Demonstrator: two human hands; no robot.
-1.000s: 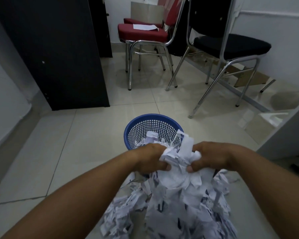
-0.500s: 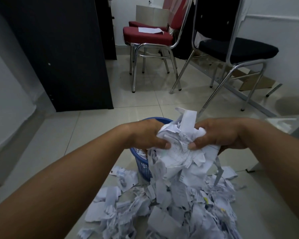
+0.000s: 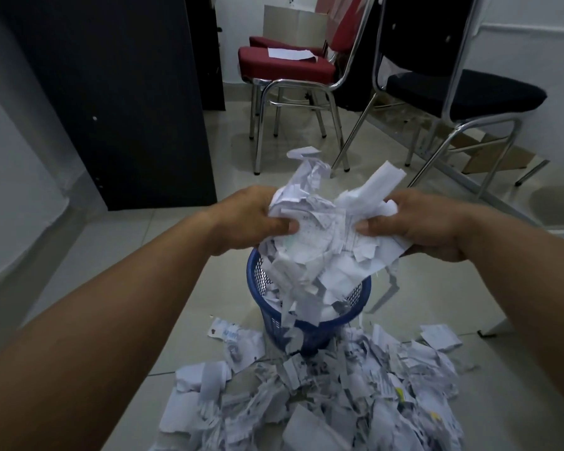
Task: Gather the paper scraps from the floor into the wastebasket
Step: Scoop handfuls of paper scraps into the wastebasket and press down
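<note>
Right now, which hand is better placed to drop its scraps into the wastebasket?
Probably the left hand. Its grip on the bundle sits roughly above the wastebasket rim, while the right hand holds its side out past the rim's right edge, so scraps released there would likely miss.

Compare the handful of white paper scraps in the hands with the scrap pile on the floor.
The handful is gripped by left hand and right hand over the blue mesh wastebasket; the floor pile lies loose at its base. The handful is smaller; the floor pile spreads wider. Both are torn white paper.
</note>
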